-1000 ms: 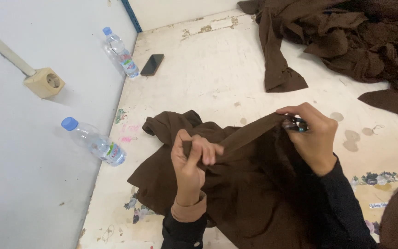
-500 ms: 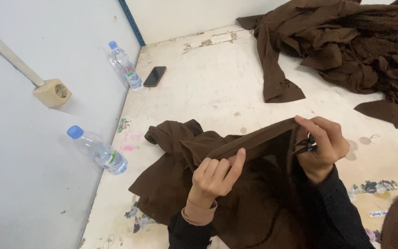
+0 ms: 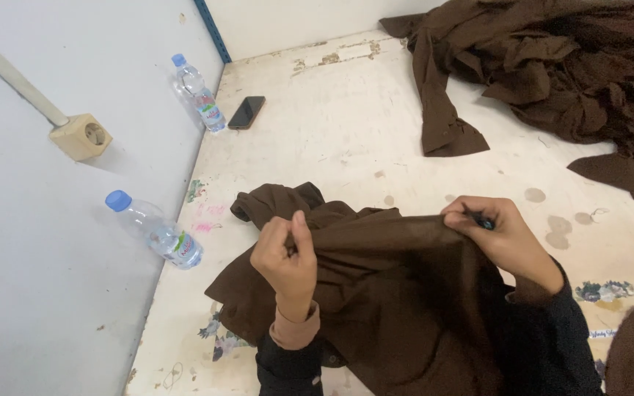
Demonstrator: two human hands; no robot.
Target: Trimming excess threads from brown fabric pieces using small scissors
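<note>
A dark brown garment point(image 3: 398, 293) lies bunched on the worn white table point(image 3: 346, 139) in front of me. My left hand point(image 3: 285, 257) pinches its upper edge at the left, fingers closed on the fabric. My right hand point(image 3: 497, 235) grips the same edge further right, and a small dark tool point(image 3: 481, 219) shows between its fingers. The cloth is stretched taut between both hands.
A heap of brown garments point(image 3: 566, 66) fills the far right. A black phone point(image 3: 246, 112) lies at the table's left edge. Two water bottles with blue caps stand against the wall, one near point(image 3: 155, 231), one far point(image 3: 198, 94). A wall socket point(image 3: 81, 136) sits left.
My left hand has closed into a pinch on the cloth's edge and lifted slightly. The right hand has dropped a little, and the edge between both hands is now pulled straighter.
</note>
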